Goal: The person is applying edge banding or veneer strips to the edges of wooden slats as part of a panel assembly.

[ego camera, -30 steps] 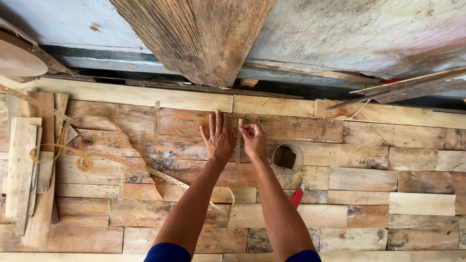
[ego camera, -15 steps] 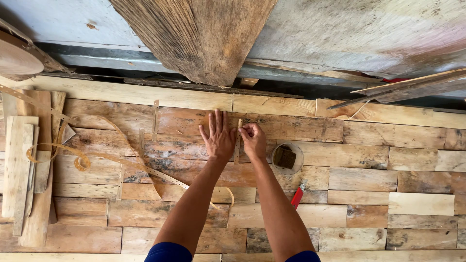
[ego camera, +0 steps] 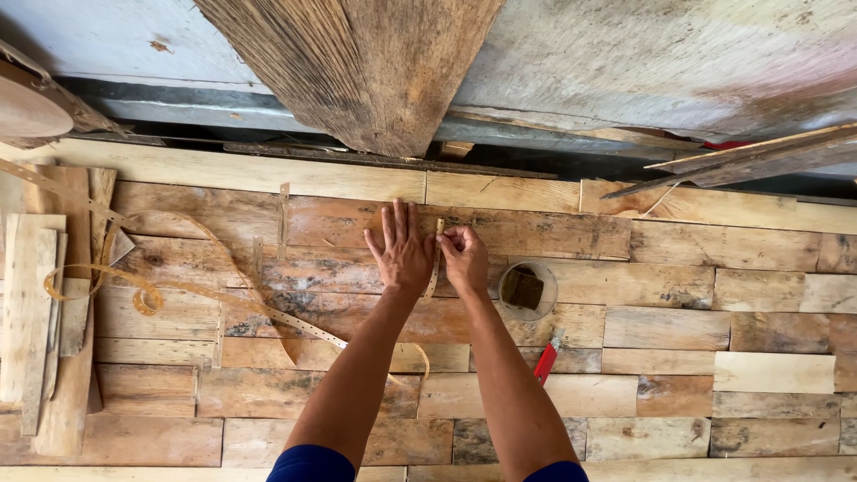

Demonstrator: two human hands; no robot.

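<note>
- L hand (ego camera: pixel 401 253): flat, fingers spread, palm down on the plank panel (ego camera: pixel 678 295), just left of a thin wood strip (ego camera: pixel 434 264).
- R hand (ego camera: pixel 464 257): fingers curled narrow, pinching the strip near its upper end.
- Strip stands roughly vertical between both hands, lying on the panel approx. mid-frame.
- Round clear container (ego camera: pixel 527 290) w/ dark block inside: just right of R hand, on panel.
- Red-handled tool (ego camera: pixel 546 361): beside R forearm, lower down.
- Long curled thin strips (ego camera: pixel 143 295) lie across panel's left part.
- Stack of wood offcuts (ego camera: pixel 36 312) at far left edge.
- Big weathered board (ego camera: pixel 375 71) above panel, top centre.
</note>
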